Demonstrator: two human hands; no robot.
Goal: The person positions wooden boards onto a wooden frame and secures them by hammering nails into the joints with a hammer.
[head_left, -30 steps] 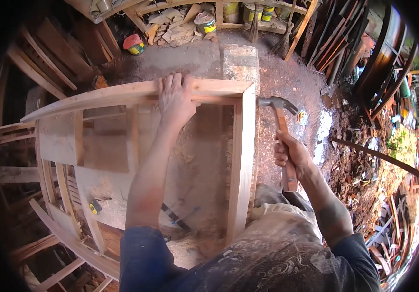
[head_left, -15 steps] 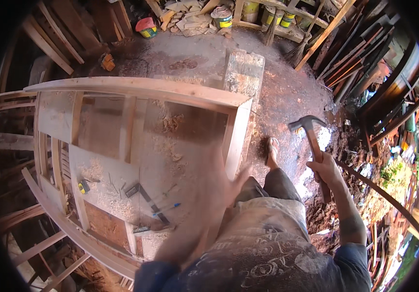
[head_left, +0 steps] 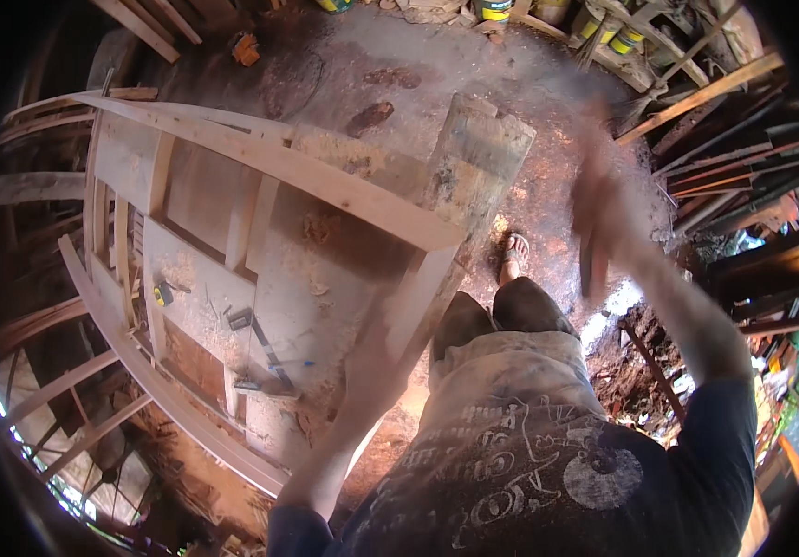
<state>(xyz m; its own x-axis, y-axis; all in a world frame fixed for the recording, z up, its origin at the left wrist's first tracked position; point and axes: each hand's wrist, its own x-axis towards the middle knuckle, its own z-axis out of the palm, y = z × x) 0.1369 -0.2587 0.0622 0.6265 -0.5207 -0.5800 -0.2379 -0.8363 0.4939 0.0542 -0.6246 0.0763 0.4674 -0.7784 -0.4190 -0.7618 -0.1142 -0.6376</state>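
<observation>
A pale wooden frame (head_left: 325, 184) with a long top rail and crosspieces lies in front of me, to the left. My left hand (head_left: 373, 367) is at its near end rail (head_left: 435, 278) and looks closed round it, though the fingers are blurred. Out to the right, my raised right hand (head_left: 611, 223) grips a claw hammer (head_left: 592, 265). Motion smears the hammer's head and the hand. Another hammer (head_left: 269, 345) with a dark handle lies on the board inside the frame, beside a yellow and black tape measure (head_left: 163, 294).
A worn plank bench (head_left: 483, 148) stands beyond the frame's corner. Wood shavings (head_left: 318, 226) are scattered over the board. Timber lengths (head_left: 734, 167) lean at the right, and a curved wooden piece (head_left: 167, 422) runs along the lower left. My sandalled foot (head_left: 513, 255) rests on the wet floor.
My left hand has come down onto the frame's end rail. The right hand has swung the hammer up and away, now blurred. My view has turned, so the frame appears more slanted.
</observation>
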